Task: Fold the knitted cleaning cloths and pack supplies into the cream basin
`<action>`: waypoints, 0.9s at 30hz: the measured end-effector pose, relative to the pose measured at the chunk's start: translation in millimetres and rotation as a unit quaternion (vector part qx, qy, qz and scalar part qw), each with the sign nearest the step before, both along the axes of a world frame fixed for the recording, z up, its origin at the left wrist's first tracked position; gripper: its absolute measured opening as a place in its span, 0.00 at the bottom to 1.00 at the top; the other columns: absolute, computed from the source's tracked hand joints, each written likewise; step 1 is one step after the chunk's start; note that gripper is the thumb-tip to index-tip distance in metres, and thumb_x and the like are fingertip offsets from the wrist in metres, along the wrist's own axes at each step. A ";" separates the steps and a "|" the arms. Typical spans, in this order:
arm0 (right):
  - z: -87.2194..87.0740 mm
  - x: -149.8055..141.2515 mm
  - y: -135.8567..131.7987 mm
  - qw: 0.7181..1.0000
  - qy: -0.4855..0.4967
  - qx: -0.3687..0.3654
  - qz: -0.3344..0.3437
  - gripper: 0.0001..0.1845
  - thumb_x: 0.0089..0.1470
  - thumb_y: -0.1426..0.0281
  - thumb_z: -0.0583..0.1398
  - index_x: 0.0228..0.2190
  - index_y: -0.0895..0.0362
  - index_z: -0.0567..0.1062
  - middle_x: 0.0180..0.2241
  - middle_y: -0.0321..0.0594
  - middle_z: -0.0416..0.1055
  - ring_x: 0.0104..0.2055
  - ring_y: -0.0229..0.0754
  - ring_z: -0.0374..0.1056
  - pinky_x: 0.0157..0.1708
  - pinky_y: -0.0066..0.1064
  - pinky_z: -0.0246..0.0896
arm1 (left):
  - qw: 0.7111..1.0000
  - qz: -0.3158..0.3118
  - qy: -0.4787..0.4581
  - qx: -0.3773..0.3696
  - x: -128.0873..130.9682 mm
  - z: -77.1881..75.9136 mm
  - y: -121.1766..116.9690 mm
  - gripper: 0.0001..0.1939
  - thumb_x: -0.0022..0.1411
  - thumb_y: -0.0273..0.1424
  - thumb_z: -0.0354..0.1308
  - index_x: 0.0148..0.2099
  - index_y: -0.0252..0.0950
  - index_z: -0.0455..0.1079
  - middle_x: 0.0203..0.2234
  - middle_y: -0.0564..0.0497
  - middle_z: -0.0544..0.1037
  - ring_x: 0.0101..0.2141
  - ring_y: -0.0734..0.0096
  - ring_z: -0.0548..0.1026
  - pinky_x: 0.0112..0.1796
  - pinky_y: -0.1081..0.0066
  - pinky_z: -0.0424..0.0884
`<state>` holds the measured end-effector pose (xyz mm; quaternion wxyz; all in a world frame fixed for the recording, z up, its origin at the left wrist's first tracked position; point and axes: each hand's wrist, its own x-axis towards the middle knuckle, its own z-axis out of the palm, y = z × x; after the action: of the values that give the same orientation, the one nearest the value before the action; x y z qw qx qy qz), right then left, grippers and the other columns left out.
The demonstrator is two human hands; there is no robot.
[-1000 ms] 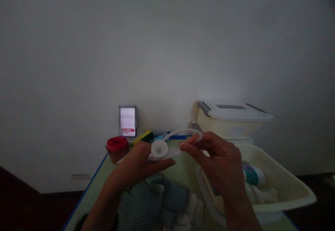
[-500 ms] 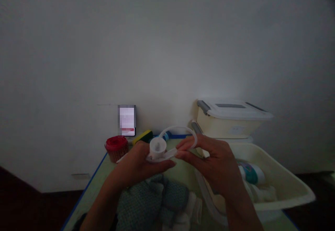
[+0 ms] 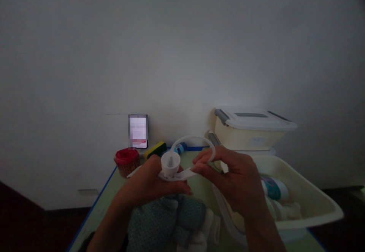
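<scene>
My left hand (image 3: 148,181) is closed around a white plastic piece with a small round cup (image 3: 170,164) facing me; a grey stem shows inside the cup. A thin, pale flexible tube (image 3: 194,136) arches from behind the cup to my right hand. My right hand (image 3: 230,172) has its thumb and fingers pinched by the tube's other end, at the tip of a flat white strip (image 3: 184,174) below the cup. Exactly how the strip and tube join is hidden by the fingers. Under both hands lies a bunched grey-green cloth (image 3: 162,221).
On the green table (image 3: 107,202) stand a red-topped basket (image 3: 127,162), a propped phone (image 3: 138,130), a yellow-and-dark sponge (image 3: 155,150) and a blue-labelled bottle (image 3: 180,147). At right, a cream tub (image 3: 310,191) holds a white-and-teal container (image 3: 275,188), near a lidded box (image 3: 251,136).
The cup has tilted and shifted slightly left and down, showing more of its side. The tube's arch sits a little higher, and my right fingers have moved slightly right.
</scene>
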<state>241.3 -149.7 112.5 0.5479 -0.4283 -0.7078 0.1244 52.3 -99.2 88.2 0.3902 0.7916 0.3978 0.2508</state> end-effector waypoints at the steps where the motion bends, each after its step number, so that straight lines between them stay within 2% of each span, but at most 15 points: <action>1: 0.1 0.0 -0.1 1.000 -0.003 0.003 -0.002 0.06 0.45 0.66 0.65 0.22 0.53 0.73 0.25 0.31 0.75 0.29 0.36 0.71 0.31 0.28 0.64 | 1.000 -0.013 -0.001 -0.002 0.6 1.3 0.0 0.16 0.44 0.41 0.65 0.30 0.35 0.71 0.23 0.54 0.76 0.25 0.72 0.72 0.27 0.75 0.66; 10: -1.6 -1.1 -0.7 0.999 0.022 0.033 0.012 0.05 0.44 0.68 0.66 0.23 0.52 0.75 0.24 0.30 0.75 0.29 0.34 0.71 0.31 0.26 0.63 | 0.997 -0.044 -0.049 -0.030 4.4 6.6 -0.8 0.15 0.43 0.38 0.67 0.30 0.33 0.72 0.22 0.53 0.77 0.25 0.73 0.72 0.25 0.76 0.65; 16: -0.6 -1.8 -2.0 0.998 0.057 0.013 0.029 0.04 0.45 0.70 0.66 0.23 0.53 0.74 0.25 0.32 0.75 0.29 0.36 0.71 0.32 0.29 0.64 | 0.998 -0.032 -0.044 -0.025 2.7 4.7 -1.3 0.16 0.42 0.39 0.67 0.29 0.33 0.71 0.22 0.53 0.76 0.24 0.72 0.71 0.25 0.76 0.66; 22: -1.2 -2.2 -2.2 0.996 0.085 0.007 0.041 0.05 0.44 0.70 0.66 0.22 0.54 0.74 0.24 0.34 0.75 0.28 0.38 0.71 0.31 0.31 0.65 | 0.996 -0.050 -0.068 -0.031 3.7 6.2 -1.2 0.13 0.43 0.37 0.67 0.29 0.33 0.71 0.21 0.54 0.76 0.24 0.73 0.72 0.24 0.77 0.65; 27: -4.2 -6.5 0.4 0.994 0.073 0.051 0.060 0.03 0.45 0.71 0.66 0.24 0.52 0.76 0.25 0.33 0.76 0.29 0.37 0.70 0.31 0.31 0.64 | 0.989 -0.066 -0.106 -0.073 5.5 9.3 -2.2 0.11 0.41 0.32 0.68 0.27 0.33 0.71 0.20 0.54 0.75 0.24 0.72 0.71 0.24 0.77 0.66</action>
<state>234.8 -149.3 108.3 0.6110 -0.3459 -0.6957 0.1518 57.9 -101.4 97.4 0.5029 0.7544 0.3178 0.2774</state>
